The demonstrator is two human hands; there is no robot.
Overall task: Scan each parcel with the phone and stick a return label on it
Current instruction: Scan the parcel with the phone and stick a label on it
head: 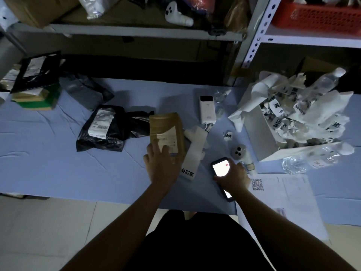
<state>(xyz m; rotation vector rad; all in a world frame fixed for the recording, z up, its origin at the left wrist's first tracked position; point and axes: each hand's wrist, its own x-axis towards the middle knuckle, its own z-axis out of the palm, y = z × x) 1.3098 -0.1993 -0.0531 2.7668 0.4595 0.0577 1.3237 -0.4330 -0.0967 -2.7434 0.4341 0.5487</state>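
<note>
A brown paper parcel (166, 130) with a white shipping label lies on the blue sheet (58, 163) at the centre. My left hand (162, 165) rests on its near end with fingers spread flat. Beside it to the right lies a white strip of return labels (193, 153) with black characters. My right hand (233, 177) grips a phone (220, 169) with a bright white screen, low over the sheet. A black plastic parcel (109, 128) with a barcode label lies to the left. One loose return label (227, 135) sits further back.
A white power bank (207, 109) lies behind the parcel. A white box (259, 133) full of crumpled label backing stands at the right, with plastic bottles (312, 159) beside it. A QR-code paper (273, 190) lies near right. More parcels (37, 85) pile at far left. Shelving (254, 36) stands behind.
</note>
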